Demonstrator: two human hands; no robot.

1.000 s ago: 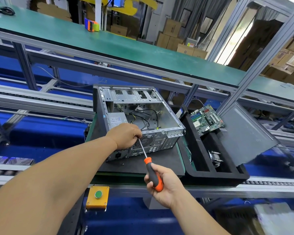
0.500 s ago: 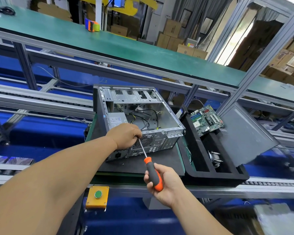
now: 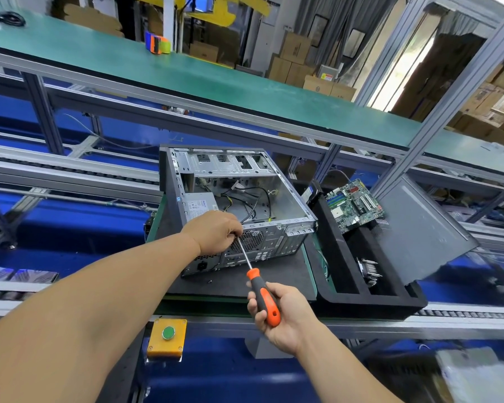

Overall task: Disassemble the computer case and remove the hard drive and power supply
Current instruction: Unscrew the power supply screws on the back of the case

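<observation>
An open computer case point(image 3: 285, 199) lies on its side on a dark mat point(image 3: 274, 277), its rear panel facing me. The grey power supply point(image 3: 200, 203) sits in the case's near left corner, with loose cables beside it. My left hand point(image 3: 216, 231) rests on the top rear edge of the case, its fingers pinching the shaft tip of a screwdriver point(image 3: 262, 295). Gripping the orange and black handle is my right hand point(image 3: 277, 312), in front of the case. The screw itself is hidden by my left fingers.
A black foam tray point(image 3: 346, 303) to the right holds a green motherboard point(image 3: 352, 205) and a heatsink point(image 3: 368, 270). The grey side panel point(image 3: 419, 237) leans on its far side. A yellow box with a green button point(image 3: 168, 334) hangs below the bench edge. A green shelf point(image 3: 216, 80) runs overhead.
My right hand has turned slightly on the screwdriver handle and sits a touch higher. My left hand and the case have stayed where they were.
</observation>
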